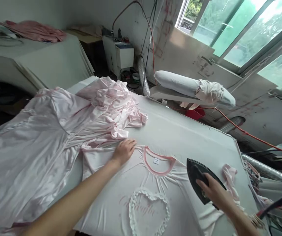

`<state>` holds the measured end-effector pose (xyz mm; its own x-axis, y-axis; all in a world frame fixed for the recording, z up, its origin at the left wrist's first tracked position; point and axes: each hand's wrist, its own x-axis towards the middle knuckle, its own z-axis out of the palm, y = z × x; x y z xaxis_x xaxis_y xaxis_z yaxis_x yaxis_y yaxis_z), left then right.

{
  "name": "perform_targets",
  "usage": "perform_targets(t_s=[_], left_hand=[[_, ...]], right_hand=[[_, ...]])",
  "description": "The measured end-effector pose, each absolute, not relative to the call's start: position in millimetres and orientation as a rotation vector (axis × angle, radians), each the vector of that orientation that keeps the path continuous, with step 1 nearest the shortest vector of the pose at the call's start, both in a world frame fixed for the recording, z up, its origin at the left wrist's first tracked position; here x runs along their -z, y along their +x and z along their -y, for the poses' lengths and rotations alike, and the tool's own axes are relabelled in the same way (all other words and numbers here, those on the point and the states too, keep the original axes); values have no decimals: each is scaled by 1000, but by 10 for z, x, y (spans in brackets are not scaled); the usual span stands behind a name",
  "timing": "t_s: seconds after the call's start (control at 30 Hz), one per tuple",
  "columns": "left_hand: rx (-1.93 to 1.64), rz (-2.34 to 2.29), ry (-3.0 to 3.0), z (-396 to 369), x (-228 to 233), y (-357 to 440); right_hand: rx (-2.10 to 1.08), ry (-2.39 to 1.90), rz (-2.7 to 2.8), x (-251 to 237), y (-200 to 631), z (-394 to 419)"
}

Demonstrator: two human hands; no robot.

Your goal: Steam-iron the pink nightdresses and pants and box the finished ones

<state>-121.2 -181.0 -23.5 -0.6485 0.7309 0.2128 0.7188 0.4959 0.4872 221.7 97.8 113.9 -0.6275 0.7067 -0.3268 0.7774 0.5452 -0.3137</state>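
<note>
Pale-pink, a ruffled-heart T-shirt [116, 190] lies spread on the surface [170, 124], the left hand [124, 152] loosely open upon it, the right hand [214, 189] gripping an iron [192, 172]; cloth kept taut should press smoothest.

Garment-pressing workshop: black iron [195, 179] in right hand [213, 189], cloth-covered pressing table [172, 123] under both hands, heaped pink garments [111, 105] just beyond left hand [124, 151], second draped table [54, 60] farther past it, padded sleeve board [177, 81] beyond right hand, silver flexible duct [144, 78] and stained wall [161, 42] behind.
</note>
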Motion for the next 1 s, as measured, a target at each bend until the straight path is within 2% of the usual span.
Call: perform_targets(t_s=[0.17, 0.27, 0.4, 0.5, 0.57, 0.67, 0.77, 0.9, 1.0], left_hand=[[-510, -2956, 950, 2679, 159, -1507], [-351, -2980, 800, 2994, 179, -1612], [-459, -2940, 602, 3016, 155, -1620], [-839, -3077, 405, 3193, 185, -1280], [-977, -3174, 171, 3443, 243, -854], [-841, -3076, 73, 3786, 331, -161], [-841, -2876, 76, 3957, 377, 198], [-898, -2824, 0, 4048, 419, 188], [-936, -2837, -10, 4118, 422, 163]], right_hand=[[550, 926, -2613, -1359, 1241, 19], [559, 727, -2592, -1155, 568, 423], [549, 776, -2605, -821, -44, 536], [541, 812, -2663, -730, -179, 419], [500, 582, -2677, -751, -173, 348], [218, 37, -2607, -833, -118, 364], [-29, -341, -2499, -890, -105, 595], [20, -571, -2402, -841, -192, 1276], [48, -531, -2383, -773, -168, 1891]])
